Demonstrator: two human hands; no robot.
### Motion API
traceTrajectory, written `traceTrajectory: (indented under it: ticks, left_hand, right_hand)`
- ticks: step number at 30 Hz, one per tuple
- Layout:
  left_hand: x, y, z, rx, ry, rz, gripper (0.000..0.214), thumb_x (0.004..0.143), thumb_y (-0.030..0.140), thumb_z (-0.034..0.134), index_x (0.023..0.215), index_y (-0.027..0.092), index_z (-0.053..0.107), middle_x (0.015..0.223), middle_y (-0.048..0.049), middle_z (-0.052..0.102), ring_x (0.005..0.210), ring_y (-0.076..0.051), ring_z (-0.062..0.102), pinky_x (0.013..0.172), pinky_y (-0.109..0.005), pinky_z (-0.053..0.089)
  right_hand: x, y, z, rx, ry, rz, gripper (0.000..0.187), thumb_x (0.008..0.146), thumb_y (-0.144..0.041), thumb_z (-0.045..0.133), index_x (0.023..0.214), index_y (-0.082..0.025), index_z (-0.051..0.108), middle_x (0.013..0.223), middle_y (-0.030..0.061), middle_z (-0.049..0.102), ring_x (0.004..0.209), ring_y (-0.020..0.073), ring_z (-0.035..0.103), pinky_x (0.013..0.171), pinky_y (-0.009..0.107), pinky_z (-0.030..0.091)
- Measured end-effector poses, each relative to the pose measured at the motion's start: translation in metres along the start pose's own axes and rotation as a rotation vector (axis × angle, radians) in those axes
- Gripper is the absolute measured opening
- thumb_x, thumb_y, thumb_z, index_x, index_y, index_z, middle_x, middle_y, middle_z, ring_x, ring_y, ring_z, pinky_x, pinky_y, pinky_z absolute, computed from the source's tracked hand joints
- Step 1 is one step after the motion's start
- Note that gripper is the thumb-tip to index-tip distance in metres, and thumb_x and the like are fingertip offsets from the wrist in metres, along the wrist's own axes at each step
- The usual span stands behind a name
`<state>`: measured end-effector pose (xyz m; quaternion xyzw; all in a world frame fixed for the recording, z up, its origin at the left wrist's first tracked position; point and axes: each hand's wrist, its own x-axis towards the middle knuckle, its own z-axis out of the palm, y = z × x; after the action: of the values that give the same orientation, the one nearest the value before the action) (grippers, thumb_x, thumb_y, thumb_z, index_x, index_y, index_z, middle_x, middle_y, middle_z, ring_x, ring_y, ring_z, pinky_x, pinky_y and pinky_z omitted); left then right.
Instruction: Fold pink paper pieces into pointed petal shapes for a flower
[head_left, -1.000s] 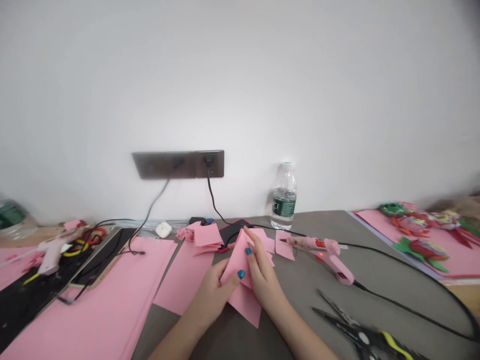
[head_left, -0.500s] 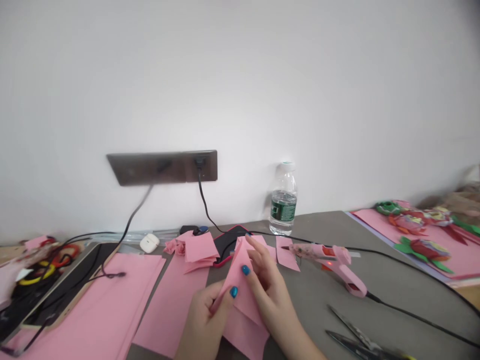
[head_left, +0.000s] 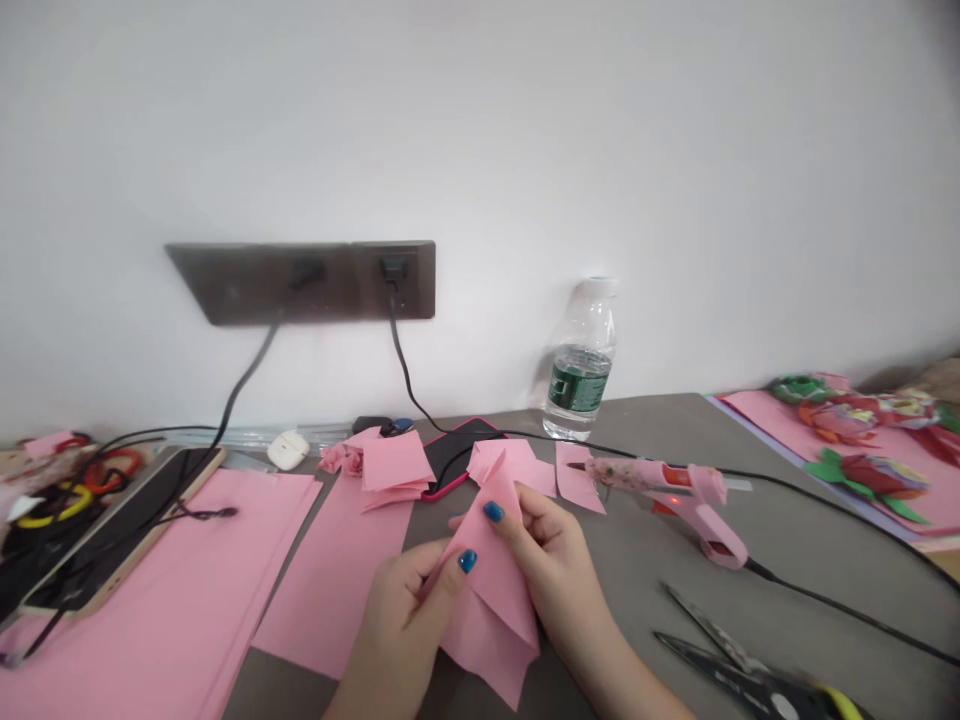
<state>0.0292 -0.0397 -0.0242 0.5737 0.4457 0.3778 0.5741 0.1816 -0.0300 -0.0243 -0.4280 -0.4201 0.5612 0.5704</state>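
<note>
A folded sheet of pink paper (head_left: 495, 590) is held up between my two hands, with layers hanging loose at its lower end. My left hand (head_left: 409, 610) pinches its left edge, thumb on the front. On the right side, my right hand (head_left: 559, 560) presses its thumb on the paper's face near the top, fingers behind it and partly hidden. Beyond the fingertips lie small pink paper pieces (head_left: 517, 460). A pink glue gun (head_left: 667, 485) rests to the right with its nozzle over a pink paper slip (head_left: 576, 478).
Open scissors (head_left: 742, 665) lie at the lower right. A water bottle (head_left: 581, 365) stands by the wall. Left are pink sheets (head_left: 187, 570), a phone (head_left: 120, 530) and a white earbud case (head_left: 288, 450). Paper flowers (head_left: 874, 470) sit far right. Black cords (head_left: 810, 480) cross the table.
My right hand's fingers, raised at the paper's top before, have curled behind it, and its thumb now presses the front. The view has tilted down slightly.
</note>
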Motion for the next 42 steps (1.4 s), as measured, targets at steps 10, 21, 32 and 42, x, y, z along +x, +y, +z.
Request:
traceTrajectory:
  ticks: [10,21,32,42]
  left_hand:
    - [0.001,0.005,-0.003,0.084,-0.051,-0.019,0.047,0.094,0.054,0.048,0.065,0.017,0.047,0.065,0.0007,0.036,0.062,-0.013,0.033,0.053,-0.024,0.026]
    - [-0.003,0.007,0.002,0.341,-0.017,0.105,0.041,0.095,0.039,0.045,0.061,0.020,0.032,0.059,0.0042,0.026,0.055,-0.011,0.025,0.052,-0.027,0.018]
    - [-0.002,0.011,0.004,0.179,-0.013,0.019,0.053,0.091,0.059,0.050,0.059,0.020,0.036,0.060,0.0028,0.026,0.057,-0.012,0.024,0.052,-0.027,0.016]
    - [-0.003,0.013,0.003,0.219,-0.037,0.048,0.051,0.093,0.052,0.050,0.057,0.019,0.036,0.060,0.0033,0.024,0.056,-0.011,0.024,0.052,-0.027,0.017]
  right_hand:
    - [-0.001,-0.005,0.004,0.076,-0.024,-0.003,0.034,0.084,-0.052,0.071,0.081,-0.018,0.072,0.078,0.0088,0.079,0.065,0.0217,0.073,0.058,0.028,0.055]
    - [0.006,0.002,0.001,0.215,0.051,0.017,0.038,0.088,-0.054,0.066,0.083,-0.017,0.071,0.079,0.0100,0.079,0.070,0.0216,0.073,0.071,0.033,0.059]
    - [0.005,0.002,0.001,0.198,0.106,0.007,0.037,0.086,-0.054,0.066,0.080,-0.018,0.074,0.077,0.0103,0.079,0.079,0.0267,0.074,0.076,0.036,0.058]
    - [0.010,0.003,-0.005,0.295,0.241,0.000,0.038,0.076,-0.056,0.074,0.080,-0.018,0.074,0.075,0.0105,0.079,0.075,0.0280,0.075,0.068,0.036,0.058]
